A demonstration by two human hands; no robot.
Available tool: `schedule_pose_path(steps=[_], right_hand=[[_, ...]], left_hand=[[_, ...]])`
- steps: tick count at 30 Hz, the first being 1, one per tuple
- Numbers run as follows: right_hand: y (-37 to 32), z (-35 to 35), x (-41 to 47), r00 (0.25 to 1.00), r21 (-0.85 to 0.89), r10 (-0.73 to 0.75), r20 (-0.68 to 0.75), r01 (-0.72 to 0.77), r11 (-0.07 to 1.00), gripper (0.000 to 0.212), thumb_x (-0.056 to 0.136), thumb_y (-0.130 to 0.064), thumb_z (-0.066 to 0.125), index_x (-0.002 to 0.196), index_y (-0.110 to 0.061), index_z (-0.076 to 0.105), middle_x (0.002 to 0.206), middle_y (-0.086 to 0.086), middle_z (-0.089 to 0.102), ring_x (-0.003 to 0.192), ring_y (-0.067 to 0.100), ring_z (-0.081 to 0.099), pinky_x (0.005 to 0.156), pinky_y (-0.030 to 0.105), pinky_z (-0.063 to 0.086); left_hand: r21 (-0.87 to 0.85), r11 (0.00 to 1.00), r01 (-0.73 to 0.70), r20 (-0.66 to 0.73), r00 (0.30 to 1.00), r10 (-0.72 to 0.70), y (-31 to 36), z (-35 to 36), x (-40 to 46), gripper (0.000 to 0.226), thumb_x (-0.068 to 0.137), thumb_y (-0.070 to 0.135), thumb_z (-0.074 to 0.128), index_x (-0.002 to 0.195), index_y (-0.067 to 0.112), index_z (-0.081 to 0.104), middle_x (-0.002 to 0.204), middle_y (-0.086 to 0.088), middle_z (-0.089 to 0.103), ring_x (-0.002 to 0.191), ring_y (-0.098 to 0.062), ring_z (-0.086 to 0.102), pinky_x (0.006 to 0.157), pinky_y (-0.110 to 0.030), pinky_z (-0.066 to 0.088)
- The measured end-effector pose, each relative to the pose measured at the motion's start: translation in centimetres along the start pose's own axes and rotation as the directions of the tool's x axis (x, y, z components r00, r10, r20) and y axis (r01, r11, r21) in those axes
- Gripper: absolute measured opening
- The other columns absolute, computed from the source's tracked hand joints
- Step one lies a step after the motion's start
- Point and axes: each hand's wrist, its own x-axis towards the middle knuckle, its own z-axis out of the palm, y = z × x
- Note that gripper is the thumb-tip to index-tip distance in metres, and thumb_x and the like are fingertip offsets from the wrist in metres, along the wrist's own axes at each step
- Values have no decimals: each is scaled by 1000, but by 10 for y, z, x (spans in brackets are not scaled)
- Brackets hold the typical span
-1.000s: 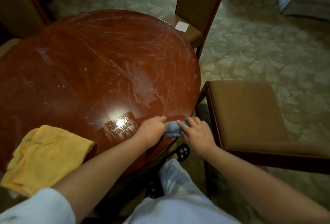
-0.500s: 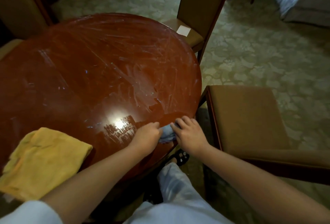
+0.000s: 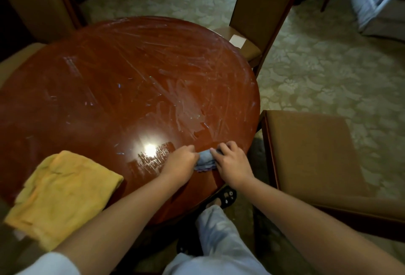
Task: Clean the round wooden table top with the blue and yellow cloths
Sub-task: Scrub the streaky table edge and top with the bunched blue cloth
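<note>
I see both hands at the near right edge of the round worktop [image 3: 122, 90]; the left hand [image 3: 180, 161] has its fingers curled in a tight grip on the left end of the blue cloth [image 3: 205, 160], and the right hand [image 3: 232, 165] has its fingers bent over the right end, so the cloth sits bunched into a small wad between them, lying on the wood close to the rim; compared with a second ago the hands have drawn nearer to each other and the cloth shows as a smaller lump, and both have slid a little inward from the rim; the yellow cloth [image 3: 63, 195] lies flat and loosely folded at the near left edge, well apart from the hands, where it lay before; streaky smears cover the far and right part of the top, and a bright reflection sits just left of the left hand; a padded chair [image 3: 313, 154] stands just beside the worktop on the right, another chair [image 3: 260, 7] at the far side on the patterned carpet [image 3: 328, 66].
</note>
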Motion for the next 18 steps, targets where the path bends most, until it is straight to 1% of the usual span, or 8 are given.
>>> schedule_pose_path(steps=[2, 3, 6, 8, 10, 13, 15, 18], right_hand=[[4, -4, 11, 1000, -7, -6, -5, 6, 1000, 36, 71, -21, 78, 106, -15, 70, 92, 6, 60, 83, 31, 57, 55, 36, 46], [5, -8, 18, 1000, -12, -1, 18, 1, 1000, 35, 76, -23, 73, 110, -16, 68, 96, 6, 60, 88, 31, 56, 58, 38, 46], [4, -12, 35, 996, -7, 49, 77, -49, 999, 34, 93, -26, 52, 126, -20, 56, 117, 6, 51, 108, 30, 43, 77, 38, 41], [-1, -11, 31, 994, 40, 67, 83, -71, 997, 34, 95, -26, 48, 128, -20, 53, 120, 4, 47, 112, 29, 39, 82, 37, 40], [-3, -9, 19, 996, 56, 33, 78, -37, 998, 36, 95, -27, 49, 129, -19, 53, 120, 4, 48, 112, 29, 40, 82, 38, 42], [0, -9, 20, 997, 42, -9, 77, 6, 999, 37, 94, -29, 49, 130, -19, 53, 120, 5, 50, 112, 30, 43, 81, 39, 41], [4, -9, 34, 997, 10, -2, 82, 1, 1000, 38, 96, -31, 46, 132, -21, 50, 123, 3, 47, 113, 28, 41, 83, 37, 40], [3, -11, 54, 994, 47, 51, 96, -56, 997, 35, 96, -29, 47, 131, -25, 52, 121, 1, 46, 111, 26, 39, 84, 35, 38]], left_hand=[[-27, 999, 30, -2, 1000, -30, -6, -2, 10, 19, 91, 20, 54, 102, 11, 66, 95, -4, 53, 91, -23, 52, 65, -32, 39], [-37, 998, 48, 3, 999, -48, -7, -5, 16, 19, 90, 19, 55, 103, 12, 66, 98, -4, 55, 90, -23, 53, 65, -32, 38], [-41, 996, 85, 12, 996, -84, -8, -15, 27, 22, 87, 16, 57, 105, 9, 67, 107, -6, 57, 96, -28, 57, 71, -33, 43], [-35, 997, 74, 46, 996, -72, -8, -14, 23, 20, 87, 17, 57, 102, 7, 66, 99, -5, 54, 95, -29, 56, 69, -32, 40], [-25, 998, 52, 42, 998, -51, -11, -8, 16, 18, 87, 19, 58, 101, 11, 66, 91, -2, 49, 93, -25, 55, 67, -31, 37], [-29, 999, 43, 27, 999, -42, -18, -5, 16, 20, 88, 21, 58, 105, 14, 66, 99, -3, 54, 95, -24, 54, 69, -31, 39], [-32, 997, 73, 28, 997, -72, -21, -10, 24, 21, 89, 20, 57, 107, 13, 66, 104, -4, 56, 97, -24, 54, 68, -29, 36], [-21, 988, 150, 27, 988, -149, -22, -20, 37, 17, 88, 15, 57, 104, 13, 65, 106, -4, 55, 96, -25, 54, 66, -30, 35]])
